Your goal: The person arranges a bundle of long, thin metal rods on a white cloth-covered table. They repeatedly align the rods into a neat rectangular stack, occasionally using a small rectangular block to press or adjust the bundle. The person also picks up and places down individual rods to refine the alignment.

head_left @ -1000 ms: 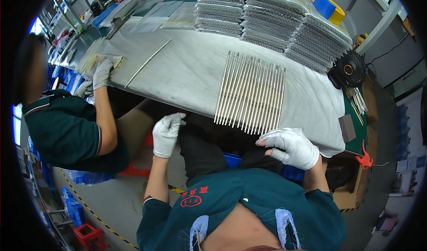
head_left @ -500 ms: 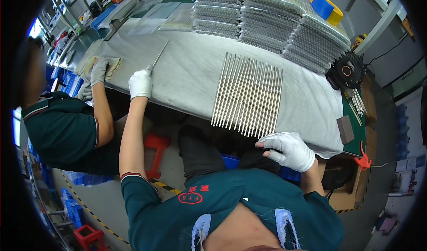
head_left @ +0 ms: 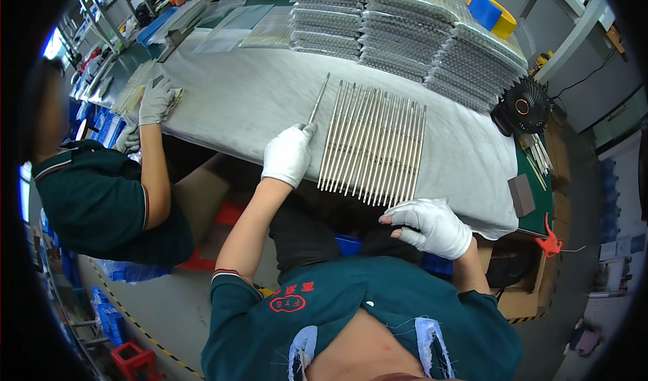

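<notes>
My left hand (head_left: 289, 154), in a white glove, is closed on one thin metal rod (head_left: 320, 97), which points away from me over the cloth. Just right of it lies a row of several similar metal rods (head_left: 373, 143), side by side on the white-grey cloth (head_left: 229, 91), their near ends at the table edge. My right hand (head_left: 429, 227), gloved with the thumb and a fingertip bare, hovers by the near right corner of the row. Its fingers are apart and nothing shows in them.
Tall stacks of bubble-wrapped packs (head_left: 398, 40) stand at the back, with a blue and yellow tape roll (head_left: 492, 13) on top. A black fan (head_left: 523, 105), a grey block (head_left: 521, 196) and a red air gun (head_left: 551, 240) are at the right. A gloved co-worker (head_left: 111, 202) works at the left.
My left hand has carried its rod from the left side of the table to beside the row. My right hand has hardly moved. The co-worker's hand has shifted slightly.
</notes>
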The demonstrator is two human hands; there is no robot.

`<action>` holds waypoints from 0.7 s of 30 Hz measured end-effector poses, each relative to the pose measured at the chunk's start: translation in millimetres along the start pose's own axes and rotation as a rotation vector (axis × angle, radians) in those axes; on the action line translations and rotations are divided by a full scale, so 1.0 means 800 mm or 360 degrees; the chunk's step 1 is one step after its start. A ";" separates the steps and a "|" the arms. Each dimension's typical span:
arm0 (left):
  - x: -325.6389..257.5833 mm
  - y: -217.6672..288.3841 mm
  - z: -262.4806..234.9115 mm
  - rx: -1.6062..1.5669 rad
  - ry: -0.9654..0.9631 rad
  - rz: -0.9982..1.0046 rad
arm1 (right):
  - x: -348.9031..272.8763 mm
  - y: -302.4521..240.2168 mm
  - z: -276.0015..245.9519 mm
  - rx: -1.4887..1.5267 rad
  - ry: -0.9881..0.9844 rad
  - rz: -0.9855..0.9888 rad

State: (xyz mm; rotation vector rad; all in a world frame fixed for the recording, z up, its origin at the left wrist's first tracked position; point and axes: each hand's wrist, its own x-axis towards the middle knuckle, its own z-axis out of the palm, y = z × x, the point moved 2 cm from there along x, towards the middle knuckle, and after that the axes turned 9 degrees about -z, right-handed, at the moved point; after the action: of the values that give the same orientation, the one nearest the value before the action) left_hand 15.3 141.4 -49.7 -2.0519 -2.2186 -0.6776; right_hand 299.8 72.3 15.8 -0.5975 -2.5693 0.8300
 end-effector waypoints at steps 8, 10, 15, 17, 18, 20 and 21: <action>-0.019 0.024 -0.011 -0.0264 -0.0227 0.0113 | 0.000 -0.010 0.002 -0.0007 -0.0013 -0.0070; -0.024 0.014 -0.008 -0.0504 -0.0209 0.0122 | 0.004 -0.015 0.002 0.0004 0.0002 -0.0107; -0.071 -0.002 0.002 -0.1098 0.0363 0.0078 | 0.006 -0.018 -0.003 -0.0115 0.0729 -0.0736; -0.097 0.001 -0.002 -0.1536 0.0251 -0.0486 | -0.004 -0.023 -0.010 -0.0160 0.1072 -0.0925; -0.112 0.001 -0.003 -0.1742 0.0192 -0.0779 | -0.007 -0.022 -0.016 -0.0165 0.1172 -0.0934; -0.137 -0.010 0.009 -0.1829 0.0223 -0.0931 | -0.009 -0.029 -0.016 0.0178 0.1404 -0.0714; -0.147 -0.017 0.013 -0.1809 0.0205 -0.0970 | -0.005 -0.039 -0.019 0.0201 0.1398 -0.0789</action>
State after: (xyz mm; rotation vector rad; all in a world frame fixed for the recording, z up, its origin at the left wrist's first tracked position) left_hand 19.4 34.0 -101.1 -1.3342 -2.6473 -2.4734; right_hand 301.7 54.0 45.4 -0.1869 -1.7204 0.4102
